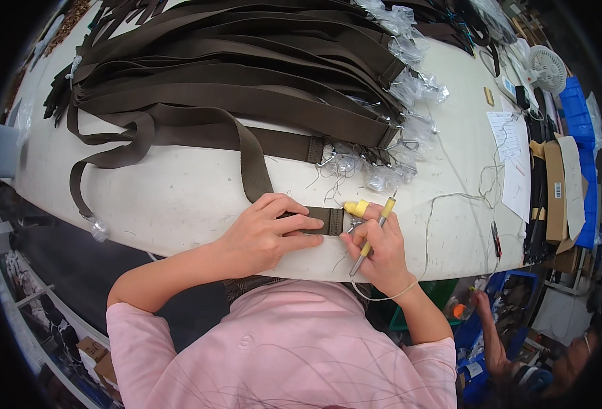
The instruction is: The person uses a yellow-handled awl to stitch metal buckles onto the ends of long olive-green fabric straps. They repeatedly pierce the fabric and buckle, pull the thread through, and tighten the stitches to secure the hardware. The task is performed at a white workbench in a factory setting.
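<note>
From the head view, the brown webbing strap (260,174) was pressed flat near the table's (178,198) front edge by the left hand (263,235), its end running left to right. A yellow-handled tool (372,235) was gripped in the right hand (379,249), angled up-right; bare tabletop was left beside them.

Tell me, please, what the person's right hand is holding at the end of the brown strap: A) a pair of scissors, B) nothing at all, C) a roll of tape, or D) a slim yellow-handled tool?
D: the right hand grips a slim yellow-handled tool like a pen, beside the brown strap that the left hand presses flat on the table.
</note>
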Demonstrator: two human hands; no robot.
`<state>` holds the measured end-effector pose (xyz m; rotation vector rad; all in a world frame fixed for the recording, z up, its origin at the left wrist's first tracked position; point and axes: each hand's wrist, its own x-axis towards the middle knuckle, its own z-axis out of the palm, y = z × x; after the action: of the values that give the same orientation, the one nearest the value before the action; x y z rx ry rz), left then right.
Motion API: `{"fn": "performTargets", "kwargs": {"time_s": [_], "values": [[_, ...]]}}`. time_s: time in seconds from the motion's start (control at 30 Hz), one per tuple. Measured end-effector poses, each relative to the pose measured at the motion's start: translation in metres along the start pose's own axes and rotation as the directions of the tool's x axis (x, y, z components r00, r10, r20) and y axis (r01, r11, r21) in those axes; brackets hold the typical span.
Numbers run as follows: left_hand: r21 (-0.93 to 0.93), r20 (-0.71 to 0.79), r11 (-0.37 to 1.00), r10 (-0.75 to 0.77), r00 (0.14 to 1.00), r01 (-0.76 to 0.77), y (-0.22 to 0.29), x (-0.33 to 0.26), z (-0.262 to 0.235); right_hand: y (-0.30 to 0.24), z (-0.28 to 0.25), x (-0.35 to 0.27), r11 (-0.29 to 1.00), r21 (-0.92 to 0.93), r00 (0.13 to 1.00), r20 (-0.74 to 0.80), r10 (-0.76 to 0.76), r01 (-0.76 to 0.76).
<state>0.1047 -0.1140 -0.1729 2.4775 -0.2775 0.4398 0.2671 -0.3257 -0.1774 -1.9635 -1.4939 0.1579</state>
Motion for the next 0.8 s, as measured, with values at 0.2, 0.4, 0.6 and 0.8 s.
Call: {"fn": "performTargets", "kwargs": {"time_s": [0.2, 0.4, 0.6, 0.8], "values": [[0.065, -0.035, 0.998, 0.015, 0.999, -0.013, -0.002, 0.001, -0.001, 0.0, -0.005, 0.0, 0.999, 0.023, 0.997, -0.071, -0.036, 0.038], [-0.104, 0.129, 0.968, -0.215, 0.968, 0.229, -0.005, 0.02, -0.023, 0.01, -0.03, 0.003, 0.974, 0.193, 0.923, -0.384, -0.033, 0.115], [-0.183, 0.166, 0.939, -0.264, 0.95, 0.293, -0.016, 0.037, -0.006, 0.002, -0.031, 0.035, 0.785, 0.613, 0.934, -0.223, 0.278, -0.087], [-0.082, 0.024, 0.992, -0.098, 0.995, 0.1, -0.021, 0.029, 0.0, 0.012, -0.007, 0.045, 0.533, 0.75, 0.855, 0.081, 0.513, -0.391]]}}
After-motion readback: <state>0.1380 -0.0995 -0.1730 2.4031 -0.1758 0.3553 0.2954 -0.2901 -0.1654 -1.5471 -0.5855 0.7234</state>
